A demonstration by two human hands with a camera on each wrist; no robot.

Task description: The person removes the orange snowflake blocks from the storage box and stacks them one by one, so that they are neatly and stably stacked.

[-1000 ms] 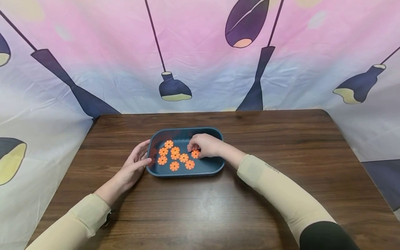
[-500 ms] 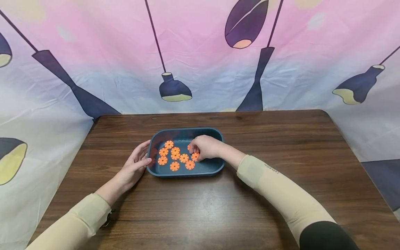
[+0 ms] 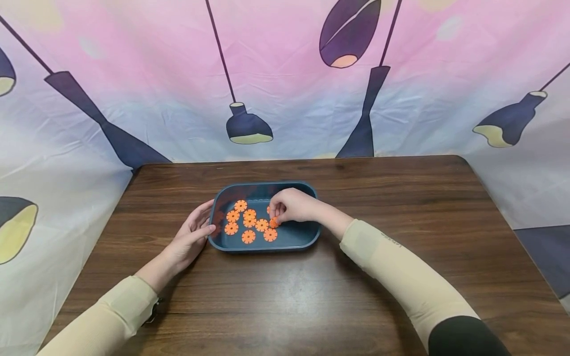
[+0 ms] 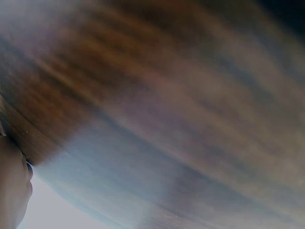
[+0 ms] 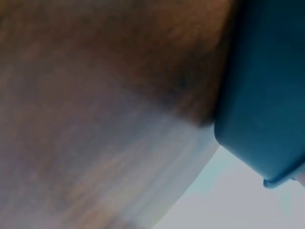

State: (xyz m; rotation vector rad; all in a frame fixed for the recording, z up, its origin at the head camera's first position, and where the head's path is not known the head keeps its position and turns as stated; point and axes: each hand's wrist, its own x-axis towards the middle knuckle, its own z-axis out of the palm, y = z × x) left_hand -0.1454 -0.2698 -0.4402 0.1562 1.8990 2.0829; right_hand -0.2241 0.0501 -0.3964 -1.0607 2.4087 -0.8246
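Observation:
A blue tray [image 3: 262, 249] stands on the table with several orange notched discs [image 3: 248, 237] lying flat in its left and middle part. My left hand [image 3: 187, 241] holds the tray's left end, thumb on the rim and fingers along the outer wall. Inside the tray, my right hand [image 3: 296, 205] pinches one orange disc [image 3: 273, 222] between thumb and fingertips, the disc tilted. Another disc is partly hidden behind those fingers. In the right wrist view the tray's outer wall [image 5: 267, 95] shows at the right. A bit of my left hand [image 4: 13, 186] appears in the left wrist view.
The brown wooden table [image 3: 294, 301] extends around the tray on all sides. Behind it hangs a pink and blue cloth [image 3: 294, 113] printed with dark lamps.
My right hand's fingertips have shifted slightly left within the tray, and the disc at them has moved left and now stands tilted. My left hand and the tray have stayed in place.

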